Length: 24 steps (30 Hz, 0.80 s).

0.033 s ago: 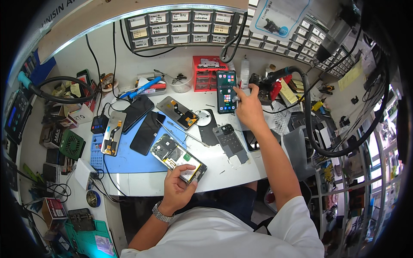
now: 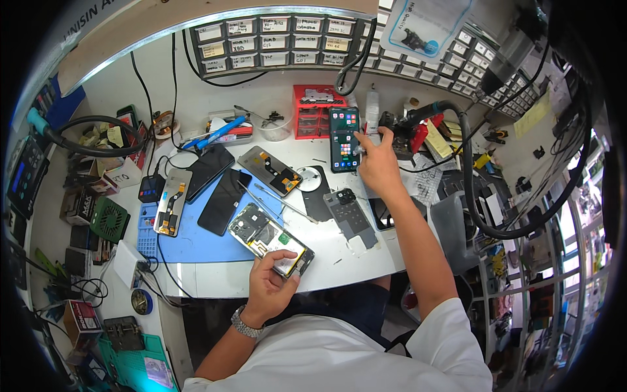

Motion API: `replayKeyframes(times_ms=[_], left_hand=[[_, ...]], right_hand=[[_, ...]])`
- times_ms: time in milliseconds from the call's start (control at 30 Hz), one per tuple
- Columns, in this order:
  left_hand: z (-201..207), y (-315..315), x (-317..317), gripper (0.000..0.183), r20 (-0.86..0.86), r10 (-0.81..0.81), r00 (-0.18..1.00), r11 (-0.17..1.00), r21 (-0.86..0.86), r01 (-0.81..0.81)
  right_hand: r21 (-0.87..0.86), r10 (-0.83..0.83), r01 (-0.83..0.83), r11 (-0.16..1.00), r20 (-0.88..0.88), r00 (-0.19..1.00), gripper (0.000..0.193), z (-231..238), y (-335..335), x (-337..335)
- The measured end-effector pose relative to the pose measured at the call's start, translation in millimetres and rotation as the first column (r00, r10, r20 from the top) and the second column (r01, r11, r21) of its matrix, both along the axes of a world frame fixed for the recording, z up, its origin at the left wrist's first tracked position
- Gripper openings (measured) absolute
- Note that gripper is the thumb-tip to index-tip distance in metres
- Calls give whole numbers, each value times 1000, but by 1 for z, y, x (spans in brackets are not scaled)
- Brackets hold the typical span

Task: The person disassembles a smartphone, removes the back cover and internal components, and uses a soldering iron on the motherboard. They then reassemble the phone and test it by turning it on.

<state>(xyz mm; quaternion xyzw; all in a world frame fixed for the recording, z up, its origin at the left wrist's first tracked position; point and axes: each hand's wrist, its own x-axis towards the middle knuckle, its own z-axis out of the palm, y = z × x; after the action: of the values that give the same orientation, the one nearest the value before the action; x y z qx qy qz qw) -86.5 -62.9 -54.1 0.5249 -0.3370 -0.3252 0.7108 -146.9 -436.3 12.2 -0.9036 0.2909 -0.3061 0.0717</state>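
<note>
At the bench's front edge my left hand (image 2: 270, 291) grips the lower end of an opened smartphone (image 2: 266, 239), its back off and the battery and boards bare. My right hand (image 2: 379, 163) reaches to a lit smartphone (image 2: 344, 149) propped upright at the back; a finger is at the screen's right edge, the fingers apart and holding nothing. A dark phone back cover (image 2: 349, 212) lies right of the opened phone. Left of it, on a blue mat (image 2: 196, 251), are a black screen (image 2: 223, 202) and a display part with exposed flex cables (image 2: 173, 202).
Tweezers (image 2: 284, 204) and a second display part (image 2: 269, 171) lie mid-bench. A red drawer box (image 2: 313, 117) and a clear cup (image 2: 274, 127) stand behind. A thick black hose (image 2: 467, 176) arches on the right. Boxes and a green fan (image 2: 110, 219) crowd the left.
</note>
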Motion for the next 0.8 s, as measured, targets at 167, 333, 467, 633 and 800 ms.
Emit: replayKeyframes(times_ms=[167, 333, 467, 633, 800], left_hand=[[-1, 0, 1, 42, -19, -5, 1000, 1000, -20, 5], [-3, -7, 4, 42, 21, 6, 1000, 1000, -29, -5], [-6, -5, 6, 42, 35, 10, 999, 1000, -7, -10], [-4, -6, 6, 42, 10, 2, 1000, 1000, -12, -2], [2, -7, 6, 43, 22, -1, 1000, 1000, 5, 1]], right_hand=[[-98, 16, -18, 995, -22, 1000, 62, -10, 0, 1], [-67, -26, 22, 997, -54, 998, 65, -11, -1, 6], [-40, 2, -7, 999, -126, 992, 65, -9, 9, 10], [-45, 66, -69, 997, -70, 995, 64, -7, 10, 8], [-45, 10, -10, 999, -11, 1000, 62, -5, 5, 5]])
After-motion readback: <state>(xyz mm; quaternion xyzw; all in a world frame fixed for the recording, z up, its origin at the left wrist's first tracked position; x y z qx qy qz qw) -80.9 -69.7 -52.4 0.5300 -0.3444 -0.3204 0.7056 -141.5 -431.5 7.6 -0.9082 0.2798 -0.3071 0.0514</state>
